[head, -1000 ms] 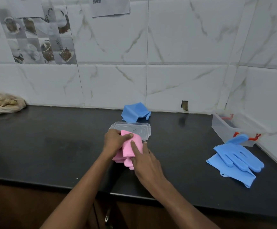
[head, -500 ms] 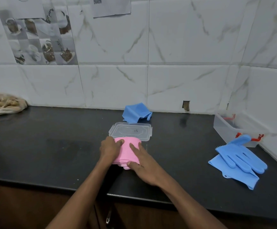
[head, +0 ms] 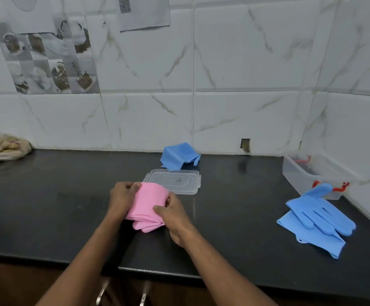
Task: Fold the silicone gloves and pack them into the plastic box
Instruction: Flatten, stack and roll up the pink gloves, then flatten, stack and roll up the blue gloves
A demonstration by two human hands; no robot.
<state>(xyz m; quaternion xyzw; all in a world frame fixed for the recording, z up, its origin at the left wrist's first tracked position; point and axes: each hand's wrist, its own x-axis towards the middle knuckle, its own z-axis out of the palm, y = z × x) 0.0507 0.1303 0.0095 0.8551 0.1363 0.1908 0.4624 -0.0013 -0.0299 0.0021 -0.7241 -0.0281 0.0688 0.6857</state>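
Both my left hand [head: 122, 199] and right hand [head: 173, 214] pinch the folded pink gloves [head: 147, 206] on the bench [head: 47, 206]. Lid [head: 173, 181] just beyond. Blue glove pair [head: 318, 219] unfolded at right, plastic box [head: 303, 175] behind it; nothing visibly packed yet.

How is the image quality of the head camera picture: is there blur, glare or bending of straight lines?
In the head view the wide lens bends the tile joints and the counter edge near the borders; the light is soft and dim, with a faint pale sheen on the counter right of the hands; the pink glove is sharp, and the left hand and right hand show no clear motion blur.
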